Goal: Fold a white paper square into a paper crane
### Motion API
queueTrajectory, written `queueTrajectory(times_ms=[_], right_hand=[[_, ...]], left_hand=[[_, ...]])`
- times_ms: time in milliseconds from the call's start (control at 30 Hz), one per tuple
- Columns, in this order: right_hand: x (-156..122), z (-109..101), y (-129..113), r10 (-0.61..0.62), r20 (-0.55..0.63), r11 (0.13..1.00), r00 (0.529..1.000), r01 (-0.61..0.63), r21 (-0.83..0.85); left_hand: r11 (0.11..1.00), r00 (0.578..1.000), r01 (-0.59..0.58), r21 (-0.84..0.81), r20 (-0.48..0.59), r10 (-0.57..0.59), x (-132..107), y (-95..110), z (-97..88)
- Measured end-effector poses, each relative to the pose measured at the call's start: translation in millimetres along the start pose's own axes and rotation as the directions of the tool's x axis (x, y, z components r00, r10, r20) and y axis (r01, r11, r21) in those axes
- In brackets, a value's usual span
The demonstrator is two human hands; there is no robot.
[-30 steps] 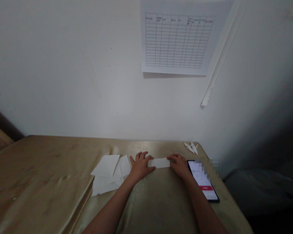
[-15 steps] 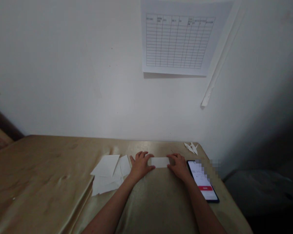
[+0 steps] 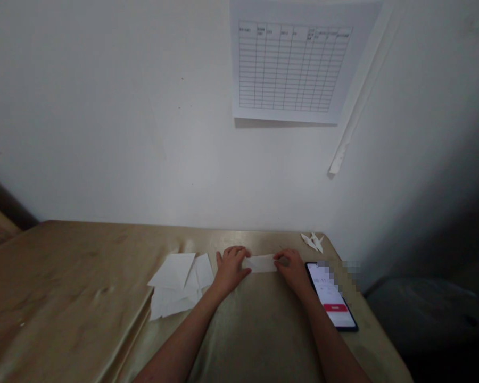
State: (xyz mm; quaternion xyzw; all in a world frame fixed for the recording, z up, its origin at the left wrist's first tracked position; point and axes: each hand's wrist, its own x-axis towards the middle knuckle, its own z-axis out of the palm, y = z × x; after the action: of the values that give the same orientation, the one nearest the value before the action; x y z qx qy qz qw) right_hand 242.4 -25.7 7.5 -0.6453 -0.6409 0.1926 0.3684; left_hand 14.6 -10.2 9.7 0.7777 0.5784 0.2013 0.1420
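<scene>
A white strip of folded paper (image 3: 262, 264) lies across the far middle of the table, between my two hands. At its left end, my left hand (image 3: 231, 267) grips it with thumb below and fingers above. My right hand (image 3: 290, 267) pinches the right end between thumb and fingertips. Along its upper edge, the paper looks slightly lifted and uneven. Left of my left hand lies a loose pile of white paper sheets (image 3: 178, 290), some overlapping.
A phone (image 3: 335, 298) with a lit screen lies right of my right forearm. Small folded paper pieces (image 3: 312, 242) sit at the far right corner of the gold-covered table (image 3: 83, 282). Behind rises a white wall (image 3: 123, 133) with a printed chart (image 3: 287, 69).
My right fingers have closed together on the paper's right end. The paper's upper edge has lifted a little. My left hand has shifted slightly; the pile and phone stay put.
</scene>
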Motion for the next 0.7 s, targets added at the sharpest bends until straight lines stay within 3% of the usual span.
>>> queueTrajectory(times_ms=[367,600,700], right_hand=[[3,4,11,-0.011,0.008,0.999,1.0,0.011,0.033],[5,1,7,0.011,0.167,0.998,0.986,-0.02,0.053],[5,0,5,0.004,0.174,0.998,0.985,-0.014,0.053]], left_hand=[[1.0,1.0,0.0,-0.028,-0.012,-0.001,1,-1,1.5],[0.995,0.999,0.04,-0.093,0.017,-0.039,0,-3,-1.3],[0.995,0.998,0.052,-0.088,0.038,-0.049,0,-2,-3.5]])
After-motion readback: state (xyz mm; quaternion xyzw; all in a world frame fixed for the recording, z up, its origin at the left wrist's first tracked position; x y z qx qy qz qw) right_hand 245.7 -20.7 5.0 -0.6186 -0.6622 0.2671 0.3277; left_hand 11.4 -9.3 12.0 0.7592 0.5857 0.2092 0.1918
